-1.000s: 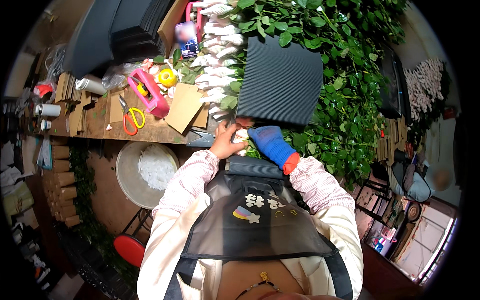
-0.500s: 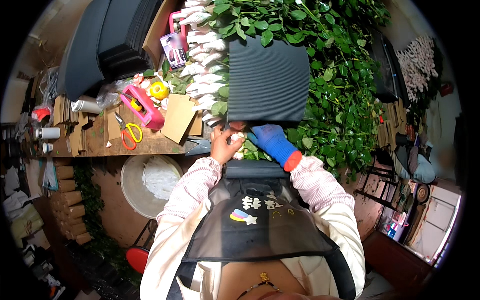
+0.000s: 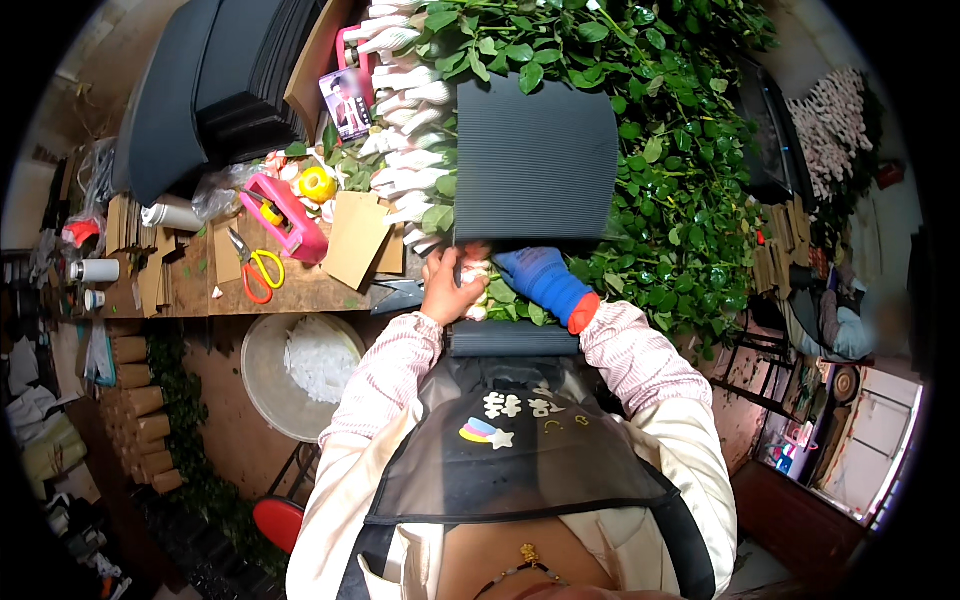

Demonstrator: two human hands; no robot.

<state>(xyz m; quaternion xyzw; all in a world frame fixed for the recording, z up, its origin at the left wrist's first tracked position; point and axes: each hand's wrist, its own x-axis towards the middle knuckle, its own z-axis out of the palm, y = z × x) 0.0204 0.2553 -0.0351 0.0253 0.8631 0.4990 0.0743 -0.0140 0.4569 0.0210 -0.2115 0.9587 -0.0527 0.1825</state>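
Scissors [image 3: 246, 254] and pink tape dispenser [image 3: 298, 232]: lay toward the left of the worktop's [image 3: 320, 298] front edge, probably for easy reach. Left hand [image 3: 446, 290], bare: curled, thumb against pale blooms [image 3: 473, 273] at the front edge, perhaps steadying them; firm grasp could not be told. Dark corrugated sheet [image 3: 536, 160]: lay behind. Right hand [image 3: 541, 284], blue-gloved, likely against thorns: was bent rightward of the blooms, fingertips obscured, hold unclear. Leafy stems [image 3: 680, 210]: spread rightmost.

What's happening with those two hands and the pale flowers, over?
Bare left hand at the pale flowers. Gloved right hand just right of them. Ridged dark sheet directly beyond both hands.
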